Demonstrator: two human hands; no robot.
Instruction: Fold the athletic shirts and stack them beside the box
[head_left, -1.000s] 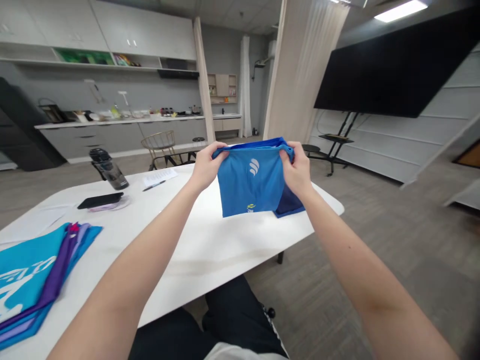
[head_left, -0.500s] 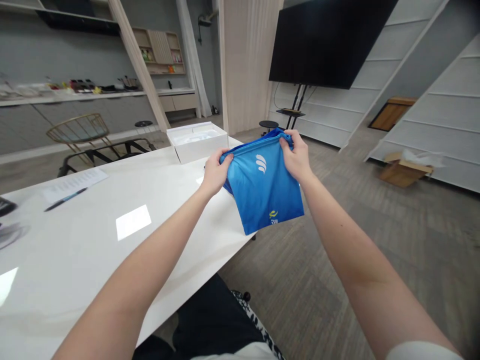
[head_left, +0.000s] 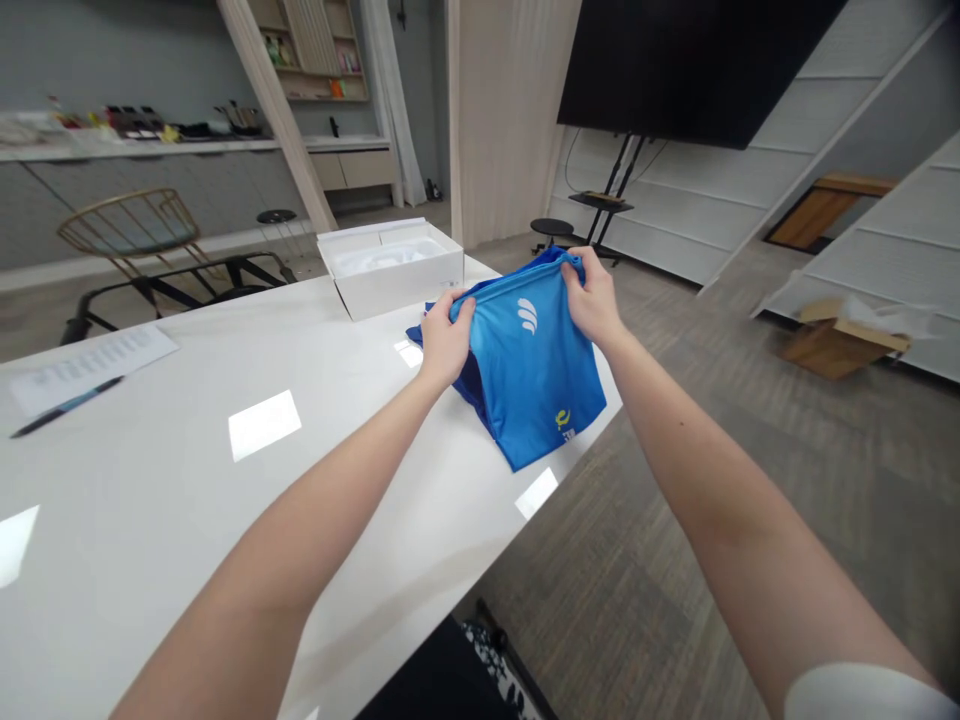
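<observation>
A piece of blue printed cloth (head_left: 536, 370) hangs between my two hands over the table's far right corner. It has a seamed top edge, a white curved logo near the top and a yellow mark low down. My left hand (head_left: 448, 335) grips its upper left corner, thumb on the front. At the upper right corner, my right hand (head_left: 592, 298) pinches the seam. Darker blue fabric shows behind the front layer, partly hidden by my left hand. Whether it is a garment or a bag I cannot tell.
An open white box (head_left: 401, 285) stands on the white table (head_left: 360, 480), left of the cloth. A printed sheet (head_left: 90, 370) and a pen (head_left: 67, 406) lie at far left. Beyond are a wire chair (head_left: 139, 235), a black stool (head_left: 551, 230) and a cardboard box (head_left: 840, 340) on the floor.
The view has shifted slightly. The cloth's left side has turned outward, showing more of its dark inner layer and a gap between layers. Both hands keep their grip.
</observation>
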